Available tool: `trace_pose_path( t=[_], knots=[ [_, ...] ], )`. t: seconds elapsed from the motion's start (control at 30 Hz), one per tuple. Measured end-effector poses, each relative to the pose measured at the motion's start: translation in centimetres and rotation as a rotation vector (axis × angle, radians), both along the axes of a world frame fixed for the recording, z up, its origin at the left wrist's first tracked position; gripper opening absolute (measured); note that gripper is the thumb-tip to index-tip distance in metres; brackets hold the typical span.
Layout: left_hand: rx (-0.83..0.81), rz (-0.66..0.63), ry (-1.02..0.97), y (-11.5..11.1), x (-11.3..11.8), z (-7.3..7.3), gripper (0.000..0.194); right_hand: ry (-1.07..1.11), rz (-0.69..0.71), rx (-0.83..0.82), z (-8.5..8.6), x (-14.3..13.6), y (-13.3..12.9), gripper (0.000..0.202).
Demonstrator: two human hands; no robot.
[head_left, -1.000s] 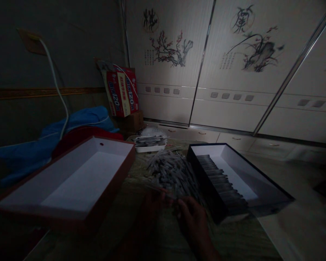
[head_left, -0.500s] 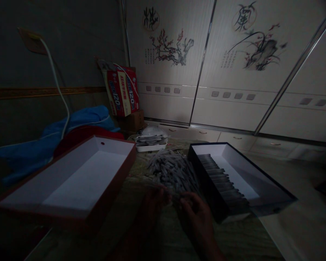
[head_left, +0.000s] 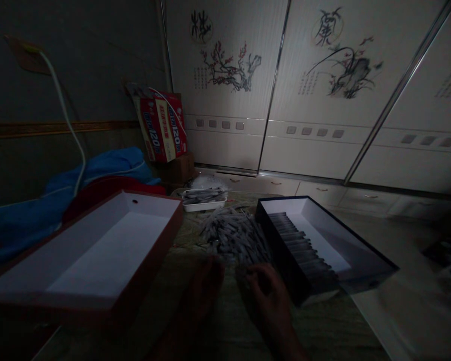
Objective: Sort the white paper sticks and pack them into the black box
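Note:
A loose heap of slim grey stick-like pieces [head_left: 235, 233], perhaps pens, lies in the middle of the table. Just in front of it is my left hand [head_left: 206, 283], its fingers curled in; the dim light hides what they grip, if anything. My right hand [head_left: 268, 291] is a short way to the right, thumb and forefinger pinched together at the heap's near edge. Whatever is between those fingertips is too dark to name. Beside that hand stands a dark box [head_left: 361, 238] with a white inside, and similar grey sticks [head_left: 304, 248] lie side by side along its left part.
On the left is a red-brown box [head_left: 146, 263] with a white inside. Behind the heap sits a white tray [head_left: 205, 206] holding more sticks. Farther back are a blue cloth [head_left: 108, 163], a red carton [head_left: 161, 128] and sliding cabinet doors [head_left: 225, 150].
My hands have drawn apart, the left one shifting a little left. The whole view has swung slightly to the right. The boxes and heap look otherwise the same.

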State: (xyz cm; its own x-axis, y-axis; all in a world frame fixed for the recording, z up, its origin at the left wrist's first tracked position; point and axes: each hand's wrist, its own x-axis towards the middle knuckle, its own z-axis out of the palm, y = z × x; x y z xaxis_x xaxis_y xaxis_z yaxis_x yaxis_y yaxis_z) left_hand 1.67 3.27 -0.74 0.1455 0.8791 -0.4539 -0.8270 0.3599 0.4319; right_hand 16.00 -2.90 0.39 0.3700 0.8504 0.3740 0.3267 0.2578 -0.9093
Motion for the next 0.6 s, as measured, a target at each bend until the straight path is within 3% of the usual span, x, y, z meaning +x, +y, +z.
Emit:
trace_pose_path(
  t=[0.17,0.27,0.37,0.6],
  knots=[
    [0.134,-0.079,0.145,-0.2,0.2,0.0,0.004,0.085,0.064,-0.105,-0.8,-0.3,-0.1,0.019],
    [0.27,-0.149,0.27,-0.4,0.3,-0.2,0.017,0.025,0.079,-0.081,-1.0,-0.1,-0.2,0.02],
    [0.289,-0.177,0.328,-0.4,0.4,-0.5,0.027,-0.038,0.117,-0.011,-1.0,0.1,-0.2,0.021],
    [0.305,-0.162,0.33,-0.4,0.5,-0.6,0.028,-0.054,0.127,0.009,-1.3,0.0,-0.2,0.022]
  ],
)
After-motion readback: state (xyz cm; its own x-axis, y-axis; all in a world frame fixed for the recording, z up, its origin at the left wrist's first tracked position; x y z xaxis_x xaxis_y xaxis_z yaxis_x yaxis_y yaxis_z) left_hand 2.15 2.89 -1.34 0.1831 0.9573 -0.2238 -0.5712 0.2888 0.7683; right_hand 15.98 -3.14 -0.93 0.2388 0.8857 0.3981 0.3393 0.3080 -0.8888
